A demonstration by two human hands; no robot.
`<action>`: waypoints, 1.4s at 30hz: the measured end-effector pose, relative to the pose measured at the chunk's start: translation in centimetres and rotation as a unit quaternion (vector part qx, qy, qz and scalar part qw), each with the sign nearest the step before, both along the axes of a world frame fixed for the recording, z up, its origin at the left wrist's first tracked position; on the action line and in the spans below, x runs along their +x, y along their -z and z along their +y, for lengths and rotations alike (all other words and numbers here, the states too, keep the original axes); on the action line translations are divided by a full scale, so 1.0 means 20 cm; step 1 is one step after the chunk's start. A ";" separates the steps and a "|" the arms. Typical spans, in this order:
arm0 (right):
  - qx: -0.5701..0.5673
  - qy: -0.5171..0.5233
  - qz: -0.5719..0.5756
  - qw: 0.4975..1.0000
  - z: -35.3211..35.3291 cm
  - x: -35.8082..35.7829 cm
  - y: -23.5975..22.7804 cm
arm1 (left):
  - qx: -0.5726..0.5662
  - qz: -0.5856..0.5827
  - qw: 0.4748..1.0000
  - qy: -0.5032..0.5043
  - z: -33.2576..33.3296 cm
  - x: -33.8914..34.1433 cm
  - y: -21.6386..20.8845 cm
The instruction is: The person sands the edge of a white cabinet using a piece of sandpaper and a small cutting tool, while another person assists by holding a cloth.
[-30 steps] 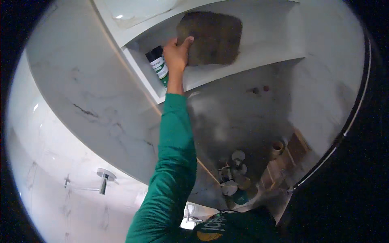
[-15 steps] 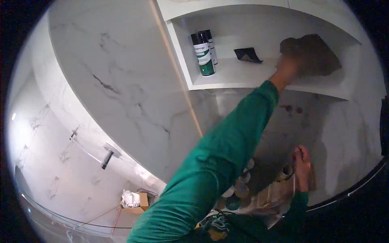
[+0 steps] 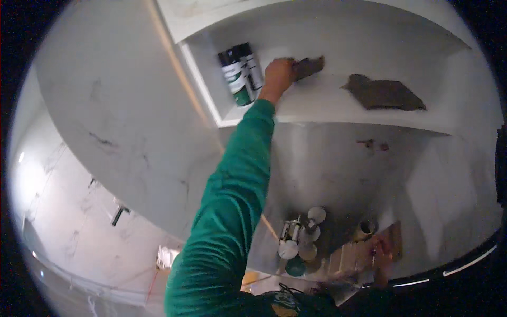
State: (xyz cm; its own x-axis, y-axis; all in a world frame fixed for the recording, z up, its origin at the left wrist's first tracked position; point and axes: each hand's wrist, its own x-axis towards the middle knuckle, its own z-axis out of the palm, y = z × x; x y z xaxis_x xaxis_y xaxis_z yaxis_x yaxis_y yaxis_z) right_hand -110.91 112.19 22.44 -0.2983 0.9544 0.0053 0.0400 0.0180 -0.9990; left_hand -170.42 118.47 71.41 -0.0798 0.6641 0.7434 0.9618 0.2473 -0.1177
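Note:
In the recessed white shelf, my left hand (image 3: 280, 75) is closed on a small dark sheet (image 3: 309, 68), a stiff piece with a brownish edge. Just left of that hand stand spray cans (image 3: 236, 84) with black caps and white-and-green labels. A grey-brown cloth (image 3: 388, 95) lies flat at the shelf's right. Low on the right is my right hand (image 3: 382, 252), blurred and dim, beside a brown flat piece (image 3: 394, 240). Its fingers do not show clearly enough to tell what they hold.
Below the shelf stand several round-topped containers (image 3: 317, 214), an open tube-like roll (image 3: 365, 229) and a brown box (image 3: 346, 259). Two fittings (image 3: 369, 144) stick out of the grey wall. A marbled panel (image 3: 111, 105) is at left, with a dark-handled wall fixture (image 3: 120, 215) beyond.
My left hand has moved left from the cloth to the small dark sheet and gripped it. The cloth now lies flatter, released. My right hand has moved lower.

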 end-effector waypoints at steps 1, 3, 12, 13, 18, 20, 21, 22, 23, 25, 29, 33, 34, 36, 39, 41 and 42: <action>0.017 -0.016 -0.032 0.999 -0.01 0.00 -0.13 | 0.058 -0.056 0.996 0.048 -0.12 0.19 -0.05; 0.035 -0.094 -0.086 0.991 -0.05 -0.08 -0.34 | 0.130 -0.205 0.955 0.174 -0.57 0.70 -0.03; -0.084 -0.595 -0.035 0.799 -0.33 -0.64 -0.11 | 0.060 -0.533 0.785 0.309 -2.43 1.77 1.10; -0.075 -0.648 -0.031 0.757 -0.39 -0.68 -0.09 | 0.085 -0.543 0.796 0.252 -2.63 1.75 1.16; -0.165 -0.777 -0.086 0.602 -1.74 -1.07 -1.01 | 0.218 -0.621 0.752 0.030 -3.44 1.93 1.27; -0.151 -0.819 -0.147 0.533 -1.87 -1.19 -0.92 | 0.307 -0.582 0.751 -0.057 -3.70 2.02 1.27; -0.166 -0.835 -0.141 0.506 -1.97 -1.21 -0.90 | 0.358 -0.560 0.741 -0.101 -3.84 2.08 1.28; -0.179 -0.849 -0.135 0.479 -2.06 -1.23 -0.89 | 0.407 -0.536 0.725 -0.144 -3.97 2.14 1.29; -0.223 -0.865 -0.100 0.438 -2.22 -1.27 -0.94 | 0.436 -0.499 0.721 -0.200 -4.09 2.20 1.36; -0.186 -0.903 -0.095 0.376 -2.53 -1.30 -1.08 | 0.517 -0.483 0.647 -0.284 -4.27 2.35 1.46; 0.014 -0.933 -0.174 0.316 -3.03 -1.31 -1.18 | 0.626 -0.488 0.487 -0.365 -4.50 2.64 1.51; 0.134 -0.926 -0.215 0.280 -3.30 -1.41 -1.09 | 0.652 -0.457 0.475 -0.374 -4.57 2.77 1.51; 0.164 -0.922 -0.220 0.272 -3.35 -1.45 -1.07 | 0.617 -0.489 0.485 -0.382 -4.59 2.82 1.54; 0.197 -0.929 -0.183 0.254 -3.44 -1.51 -0.91 | 0.548 -0.541 0.492 -0.405 -4.64 2.96 1.64; 0.243 -0.933 -0.152 0.216 -3.60 -1.60 -0.76 | 0.490 -0.684 0.358 -0.405 -4.63 3.26 1.91; 0.288 -0.936 -0.127 0.158 -3.72 -1.67 -0.65 | 0.399 -0.760 0.286 -0.425 -4.52 3.58 2.21; 0.311 -0.927 -0.120 0.172 -3.73 -1.72 -0.62 | 0.338 -0.827 0.216 -0.394 -4.47 3.71 2.36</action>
